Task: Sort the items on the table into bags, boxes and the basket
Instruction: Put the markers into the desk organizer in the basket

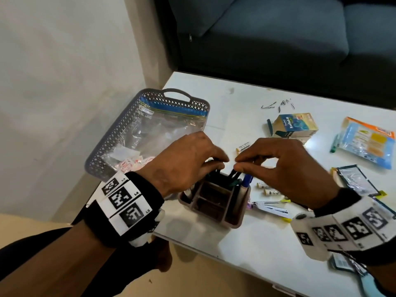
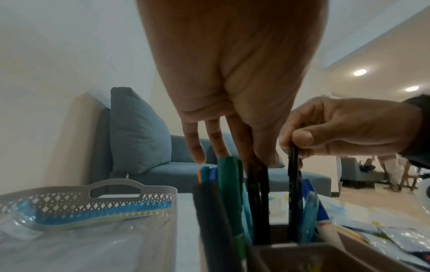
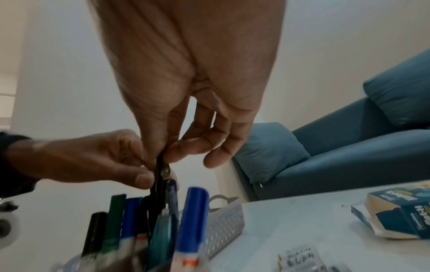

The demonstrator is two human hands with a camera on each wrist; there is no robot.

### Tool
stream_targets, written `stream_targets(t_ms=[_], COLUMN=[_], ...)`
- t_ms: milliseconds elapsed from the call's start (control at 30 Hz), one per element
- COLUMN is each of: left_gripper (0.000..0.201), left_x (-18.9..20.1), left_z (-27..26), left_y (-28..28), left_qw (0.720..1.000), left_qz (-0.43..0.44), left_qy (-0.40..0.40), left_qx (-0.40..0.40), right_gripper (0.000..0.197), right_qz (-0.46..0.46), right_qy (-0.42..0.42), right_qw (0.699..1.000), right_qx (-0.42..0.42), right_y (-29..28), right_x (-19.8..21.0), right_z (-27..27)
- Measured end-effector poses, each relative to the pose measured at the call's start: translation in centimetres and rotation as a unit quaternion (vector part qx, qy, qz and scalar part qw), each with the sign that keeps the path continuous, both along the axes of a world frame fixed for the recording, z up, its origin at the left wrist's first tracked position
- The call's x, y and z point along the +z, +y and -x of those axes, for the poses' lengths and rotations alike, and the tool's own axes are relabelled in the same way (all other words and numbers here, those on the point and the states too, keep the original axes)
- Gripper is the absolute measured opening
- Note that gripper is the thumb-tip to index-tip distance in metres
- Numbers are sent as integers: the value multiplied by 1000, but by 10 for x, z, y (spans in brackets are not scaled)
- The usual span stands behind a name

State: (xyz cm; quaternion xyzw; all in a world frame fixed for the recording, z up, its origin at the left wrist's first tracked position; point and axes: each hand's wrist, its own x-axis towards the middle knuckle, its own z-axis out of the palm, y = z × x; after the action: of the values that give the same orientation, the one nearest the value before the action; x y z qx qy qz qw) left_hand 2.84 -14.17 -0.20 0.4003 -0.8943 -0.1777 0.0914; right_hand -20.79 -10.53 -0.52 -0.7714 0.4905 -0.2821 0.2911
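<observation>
A brown compartment box [image 1: 235,221] stands near the table's front edge, with several pens and markers upright in its far slots. Both hands hover right above them. My left hand [image 1: 218,165] pinches the tops of black pens [image 2: 258,193] between thumb and forefinger. My right hand [image 1: 236,165] pinches the top of another black pen [image 2: 293,184], also seen in the right wrist view as the black pen [image 3: 159,176] under the right hand [image 3: 163,152]. A blue marker [image 1: 247,181] stands at the box's right side. The grey basket [image 1: 107,142] to the left holds a clear zip bag [image 1: 154,129].
To the right lie a blue medicine carton [image 1: 293,125], an orange-blue pouch [image 1: 368,142], a green marker [image 1: 334,143], hairpins [image 1: 278,105], small white tubes [image 1: 267,189], a foil packet [image 1: 355,181] and a metal stapler-like tool [image 1: 270,207]. A blue sofa [image 1: 278,39] stands behind the table.
</observation>
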Motion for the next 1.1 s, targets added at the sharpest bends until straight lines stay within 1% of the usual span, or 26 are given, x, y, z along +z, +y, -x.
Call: stream_targets(t_ms=[100, 167, 200, 267, 300, 333, 400, 467, 533, 600, 633, 667, 700, 767, 833, 900, 967, 1100], left_gripper=[27, 27, 26, 31, 33, 35, 38, 39, 39, 37, 35, 33, 31, 28, 26, 25, 25, 27], left_x=[-8, -13, -15, -14, -11, -6, 3, 11, 15, 16, 16, 16, 16, 17, 16, 16, 16, 15], left_z=[3, 4, 7, 13, 15, 20, 39, 67, 93, 111, 116, 121, 124, 129, 132, 136, 141, 150], left_y=[0, -1, -3, -9, -12, -15, -19, -20, -18, -19, -19, -19, -18, -18, -18, -18, -20, -20], left_qw=[997, 995, 995, 995, 995, 997, 999, 1000, 999, 999, 999, 998, 998, 997, 996, 995, 995, 995], left_qz=[12, -5, -18, -43, -47, -39, -6, 5, -8, -23, -26, -27, -26, -23, -25, -24, -25, -24], left_qy=[-65, -85, -91, -91, -82, -67, -23, 7, 16, 6, -3, -14, -30, -57, -70, -76, -75, -74], left_qx=[-41, -41, -38, -26, -13, 1, 21, 28, 28, 34, 40, 47, 50, 50, 52, 60, 66, 64], right_gripper=[18, 15, 18, 30, 31, 28, 21, 19, 15, 12, 12, 15, 19, 26, 27, 28, 26, 10], right_qz=[41, 55, 56, 46, 34, 20, 23, 30, 18, 4, -14, -47, -93, -183, -227, -241, -242, -198], right_qy=[38, 57, 73, 97, 83, 52, -3, -26, 3, 69, 105, 138, 172, 240, 296, 337, 364, 399], right_qw=[998, 997, 996, 994, 996, 998, 997, 990, 979, 963, 957, 954, 951, 938, 919, 903, 893, 890], right_qx=[7, 8, 8, 6, -3, -23, -76, -135, -204, -259, -270, -263, -240, -172, -127, -112, -105, -94], right_y=[0, 0, 1, 3, 1, -1, -8, -18, -23, -23, -21, -18, -14, -4, 5, 11, 15, 20], right_x=[-19, -32, -38, -44, -42, -38, -26, -15, -12, -20, -27, -33, -40, -52, -60, -65, -70, -77], right_z=[-12, -21, -23, -23, -23, -20, -4, 23, 56, 87, 100, 108, 114, 118, 116, 114, 112, 101])
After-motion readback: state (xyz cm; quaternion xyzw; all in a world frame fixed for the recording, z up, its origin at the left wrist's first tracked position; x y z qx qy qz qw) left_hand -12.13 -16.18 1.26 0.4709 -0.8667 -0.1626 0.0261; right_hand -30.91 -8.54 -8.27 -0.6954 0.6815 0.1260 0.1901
